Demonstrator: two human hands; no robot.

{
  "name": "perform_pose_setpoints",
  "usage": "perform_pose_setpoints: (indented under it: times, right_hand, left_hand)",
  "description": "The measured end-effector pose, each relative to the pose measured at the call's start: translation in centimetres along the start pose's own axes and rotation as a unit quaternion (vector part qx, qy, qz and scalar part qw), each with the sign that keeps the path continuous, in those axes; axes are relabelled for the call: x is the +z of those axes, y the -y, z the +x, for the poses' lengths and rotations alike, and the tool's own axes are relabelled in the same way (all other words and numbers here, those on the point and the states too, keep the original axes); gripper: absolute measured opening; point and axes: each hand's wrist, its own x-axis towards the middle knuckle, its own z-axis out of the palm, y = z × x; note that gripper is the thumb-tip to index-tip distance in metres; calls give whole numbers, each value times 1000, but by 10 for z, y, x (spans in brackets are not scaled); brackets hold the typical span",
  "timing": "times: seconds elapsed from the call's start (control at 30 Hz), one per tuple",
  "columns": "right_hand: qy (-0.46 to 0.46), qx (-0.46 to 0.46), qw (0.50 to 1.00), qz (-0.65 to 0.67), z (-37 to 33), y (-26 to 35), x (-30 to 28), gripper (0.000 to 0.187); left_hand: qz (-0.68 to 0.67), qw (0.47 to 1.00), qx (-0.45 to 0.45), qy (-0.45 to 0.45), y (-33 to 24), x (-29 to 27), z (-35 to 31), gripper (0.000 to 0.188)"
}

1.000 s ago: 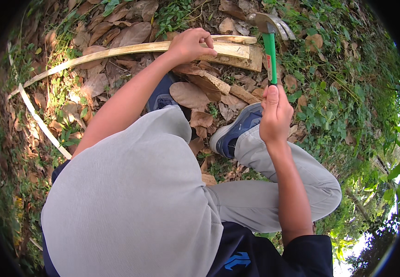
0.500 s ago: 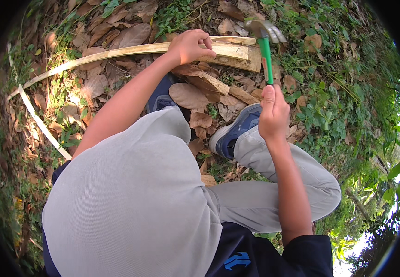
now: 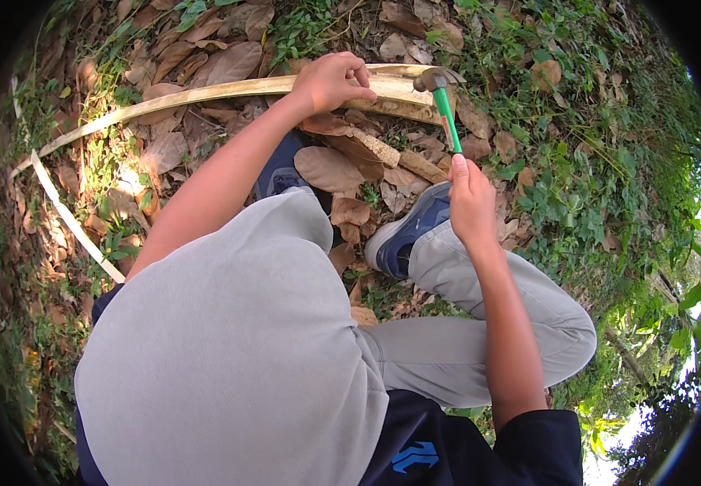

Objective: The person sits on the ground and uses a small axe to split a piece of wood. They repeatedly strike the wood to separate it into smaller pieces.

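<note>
My left hand is closed over a long, pale wooden strip, its thumb along the near edge and its fingers curled above. Whether the fingertips also pinch something small, I cannot tell. Under the strip's right end lies a wider wooden board, partly covered. My right hand is wrapped round the lower end of a claw hammer with a green handle. The metal head is at the right end of the strip, its claw pointing right; actual contact is hard to make out.
Short wood pieces lie among dry brown leaves near my blue shoes. Another pale strip slants across the ground at left. Green plants grow on the right.
The hammer has swung left and slightly down, from beyond the wood's end to over it. My right hand moved a little left with it; my left hand stays almost still.
</note>
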Motion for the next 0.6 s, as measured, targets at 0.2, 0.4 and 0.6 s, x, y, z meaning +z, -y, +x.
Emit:
perform_pose_setpoints:
  times: [0.2,0.4,0.6]
  right_hand:
    - [-46,-51,997,42,-3,28,-16,42]
    - [-14,-25,998,-59,-1,-7,13,41]
    - [-64,-55,996,23,-4,23,-6,42]
  left_hand:
    - [-5,1000,21,-8,4,-2,-1,31]
    - [3,1000,-2,-3,-3,-1,0,31]
    - [-16,1000,18,-9,3,-2,-2,30]
